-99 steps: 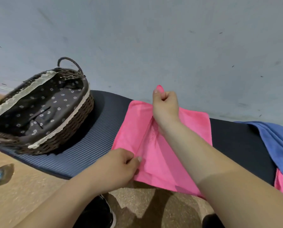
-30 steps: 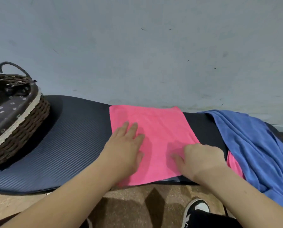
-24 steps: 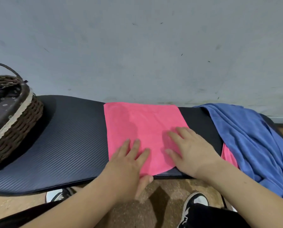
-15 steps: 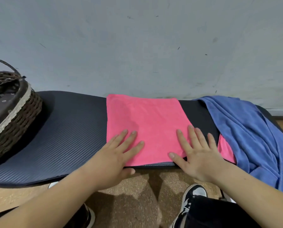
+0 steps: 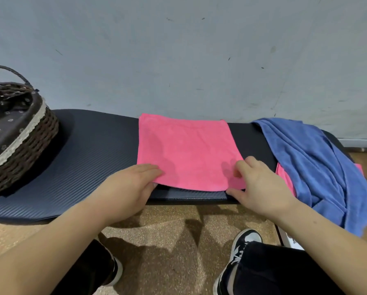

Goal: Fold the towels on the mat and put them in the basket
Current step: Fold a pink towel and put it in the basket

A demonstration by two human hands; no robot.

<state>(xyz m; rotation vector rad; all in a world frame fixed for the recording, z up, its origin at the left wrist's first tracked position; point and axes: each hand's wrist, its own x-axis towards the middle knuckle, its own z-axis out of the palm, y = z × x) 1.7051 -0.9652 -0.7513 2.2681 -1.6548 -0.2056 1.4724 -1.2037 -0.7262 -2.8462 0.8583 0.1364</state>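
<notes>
Wicker basket sits far left on the mat. Left grip pinches the near-left corner of the pink towel, which lies flat mid-mat; right grip pinches its near-right corner. I'd lift both corners evenly and match them to the far edge. Blue towel waits right.

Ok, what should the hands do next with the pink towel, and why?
Probably lift the pink towel by its near edge and fold it toward the wall. The left hand and right hand pinch its near corners, and it lies flat on the mat.
</notes>
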